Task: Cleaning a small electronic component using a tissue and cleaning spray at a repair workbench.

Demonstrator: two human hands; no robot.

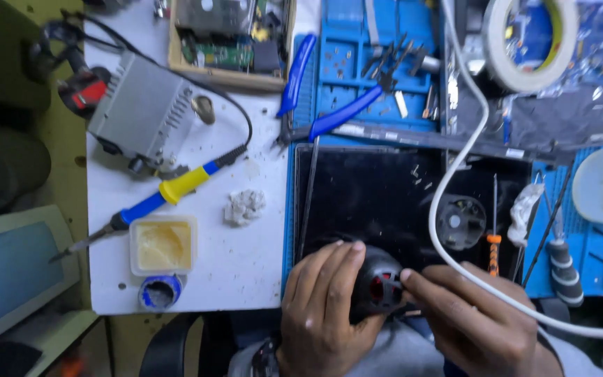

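The small round black part with a red centre [378, 286] sits low in the view, just below the near edge of the black panel [371, 195] — held between both hands. The left hand [322, 307] wraps it from the left, fingers [343, 262] curled over its top and clamped on it. The right hand [476, 314] comes in from the right, thumb and forefinger pinched together at the part's right rim; both hands are equally close. The part is round, so no long axis shows.

Above the panel lie blue-handled pliers [347, 115] on a blue mat [343, 63]. Left of the panel — a yellow-and-blue soldering iron [169, 192], a square tub of yellowish paste [163, 244] and a small round blue tin [159, 291]. Right of it, a white cable [455, 167] and two tape rolls [525, 42]. Any labels are too small to make out.
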